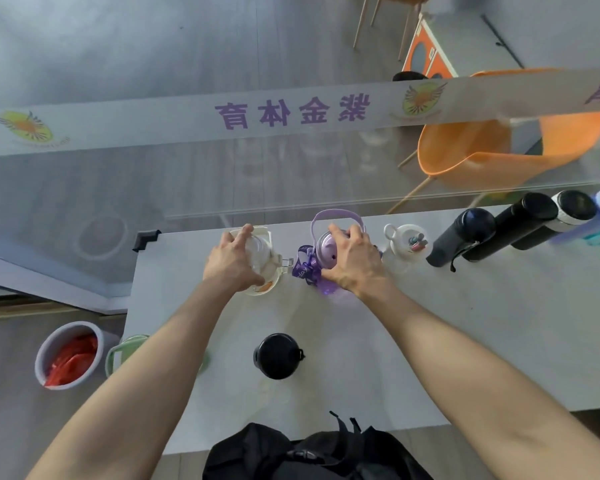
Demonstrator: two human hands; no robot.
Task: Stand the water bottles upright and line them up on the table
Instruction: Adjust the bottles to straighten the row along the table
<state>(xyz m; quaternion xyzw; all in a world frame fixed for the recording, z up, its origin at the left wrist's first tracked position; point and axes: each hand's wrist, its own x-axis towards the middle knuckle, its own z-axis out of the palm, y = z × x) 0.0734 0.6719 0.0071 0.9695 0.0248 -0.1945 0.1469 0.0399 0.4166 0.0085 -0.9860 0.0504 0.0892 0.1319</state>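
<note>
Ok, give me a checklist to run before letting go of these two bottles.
1. Left hand grip on the cream bottle: ok, fingers wrap its top.
2. Right hand grip on the purple bottle: ok.
3. Both upright: ok, seen lid-on.
4. In line with the white bottle and the dark bottles along the far edge: ok, roughly.
5. Purple strap free of the cream bottle's clip: cannot tell.
6. Black-lidded bottle in the row: not ok, stands apart nearer.

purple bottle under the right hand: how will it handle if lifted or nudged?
The purple bottle looks like rigid plastic, so it is probably stiff under the right hand. Its strap hangs loose and will likely flop or snag. Standing upright and wide, it seems unlikely to tip.
</note>
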